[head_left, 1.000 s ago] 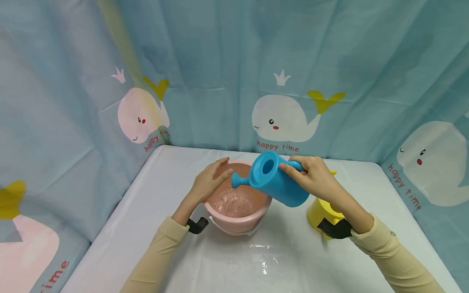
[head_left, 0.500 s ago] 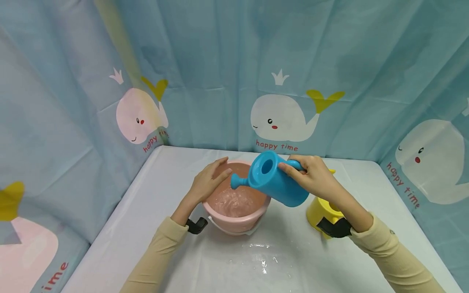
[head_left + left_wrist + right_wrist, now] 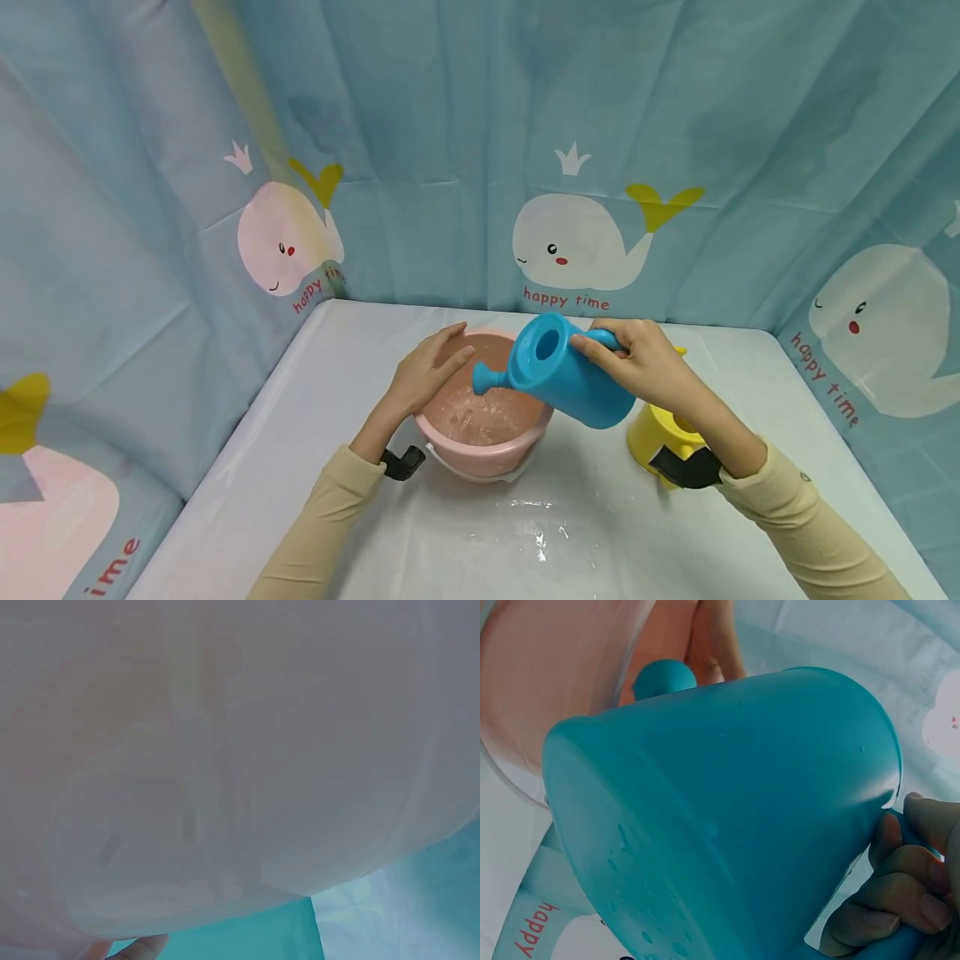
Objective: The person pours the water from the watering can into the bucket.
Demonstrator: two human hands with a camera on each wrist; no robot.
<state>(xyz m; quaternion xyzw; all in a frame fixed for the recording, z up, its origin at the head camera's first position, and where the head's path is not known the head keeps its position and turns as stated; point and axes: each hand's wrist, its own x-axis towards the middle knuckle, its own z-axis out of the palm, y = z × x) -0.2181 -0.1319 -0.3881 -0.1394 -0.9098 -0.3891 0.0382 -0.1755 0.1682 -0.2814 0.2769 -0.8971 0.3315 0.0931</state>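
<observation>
A pink bucket with a white handle holds rippling water. My left hand grips its left rim, thumb on the inner side and fingers along the outside. Tilted toward the bucket is a blue watering can, its spout over the opening. My right hand holds the can by its handle; in the right wrist view the fingers curl round that handle. Water drops dot the can's base. The bucket's pale wall fills most of the left wrist view.
A yellow watering can stands to the right, partly hidden under my right forearm. Wet patches shine on the white table cover in front of the bucket. A blue curtain with whale prints encloses the table behind and at both sides.
The blue watering can's spout end has dipped slightly lower over the bucket. The ripples on the water have shifted. My left hand stays on the rim.
</observation>
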